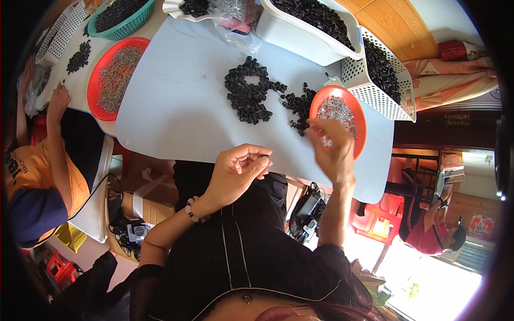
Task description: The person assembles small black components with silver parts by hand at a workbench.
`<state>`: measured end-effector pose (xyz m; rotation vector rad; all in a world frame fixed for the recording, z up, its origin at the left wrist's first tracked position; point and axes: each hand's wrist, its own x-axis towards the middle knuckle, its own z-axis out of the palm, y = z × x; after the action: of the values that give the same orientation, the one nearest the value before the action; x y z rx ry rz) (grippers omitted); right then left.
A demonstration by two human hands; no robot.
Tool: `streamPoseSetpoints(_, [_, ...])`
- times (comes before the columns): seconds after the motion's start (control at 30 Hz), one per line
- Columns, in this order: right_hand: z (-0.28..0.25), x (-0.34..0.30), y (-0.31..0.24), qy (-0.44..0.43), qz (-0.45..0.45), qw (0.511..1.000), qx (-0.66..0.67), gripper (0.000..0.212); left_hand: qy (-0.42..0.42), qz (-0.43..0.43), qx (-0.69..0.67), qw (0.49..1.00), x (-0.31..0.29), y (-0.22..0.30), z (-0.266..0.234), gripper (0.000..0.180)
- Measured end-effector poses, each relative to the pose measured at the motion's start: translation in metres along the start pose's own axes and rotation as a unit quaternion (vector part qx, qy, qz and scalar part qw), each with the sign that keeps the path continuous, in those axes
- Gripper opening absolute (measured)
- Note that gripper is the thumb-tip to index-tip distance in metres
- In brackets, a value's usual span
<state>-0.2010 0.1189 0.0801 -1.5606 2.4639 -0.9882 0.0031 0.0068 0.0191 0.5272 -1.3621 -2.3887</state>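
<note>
L hand [238,170] grip's pinched nr desk [176,80] edge, can't tell on what. R hand [334,150] over clear bits [337,109] in red plate [361,122], blurred, grip unclear. Blk bits [243,100] piled on desk.

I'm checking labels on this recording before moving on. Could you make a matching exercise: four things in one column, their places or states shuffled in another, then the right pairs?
Things
1. Left grip
2. Right grip
3. Green basket
4. White tub

Places or states
A. at the upper left, holding black pieces
B. at the right-hand red plate
C. fingers curled, thumb close to the forefinger
D. beside the perforated white basket

Pairs: 1-C, 2-B, 3-A, 4-D
</note>
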Motion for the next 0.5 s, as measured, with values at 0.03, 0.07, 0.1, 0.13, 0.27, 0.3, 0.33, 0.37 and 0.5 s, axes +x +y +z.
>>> streamPoseSetpoints(0.03, [-0.002, 0.002, 0.017, 0.033, 0.010, 0.998, -0.048, 0.019, -0.001, 0.000, 0.002, 1.000, 0.000, 0.000, 0.001, 0.023])
streamPoseSetpoints(0.07, [-0.005, 0.004, 0.033, 0.044, 0.017, 0.996, -0.081, 0.017, -0.002, -0.009, 0.001, 1.000, 0.000, 0.001, 0.002, 0.024])
streamPoseSetpoints(0.1, [-0.008, 0.006, 0.045, 0.054, 0.025, 0.992, -0.113, 0.014, -0.002, -0.018, 0.001, 1.000, 0.000, 0.002, 0.003, 0.024])
streamPoseSetpoints(0.13, [-0.008, 0.011, 0.049, 0.064, 0.055, 0.993, -0.086, 0.012, -0.003, -0.018, 0.002, 1.000, 0.000, 0.002, 0.004, 0.024])
streamPoseSetpoints(0.27, [-0.001, 0.022, 0.064, 0.052, 0.038, 0.990, -0.127, 0.010, -0.005, -0.017, 0.019, 1.000, 0.000, 0.001, 0.004, 0.024])
streamPoseSetpoints(0.3, [0.002, 0.023, 0.068, 0.053, 0.039, 0.990, -0.127, 0.010, -0.005, -0.018, 0.020, 1.000, 0.000, 0.001, 0.004, 0.023])
streamPoseSetpoints(0.33, [0.005, 0.025, 0.071, 0.038, 0.043, 0.989, -0.134, 0.009, -0.005, -0.018, 0.021, 1.000, 0.000, 0.001, 0.004, 0.023])
streamPoseSetpoints(0.37, [0.007, 0.025, 0.073, 0.023, 0.047, 0.989, -0.141, 0.009, -0.001, -0.018, 0.027, 0.999, 0.000, 0.002, 0.004, 0.022])
streamPoseSetpoints(0.5, [-0.003, 0.024, 0.067, 0.043, 0.066, 0.995, -0.066, 0.007, 0.016, -0.018, 0.028, 0.999, -0.001, 0.006, 0.004, 0.019])
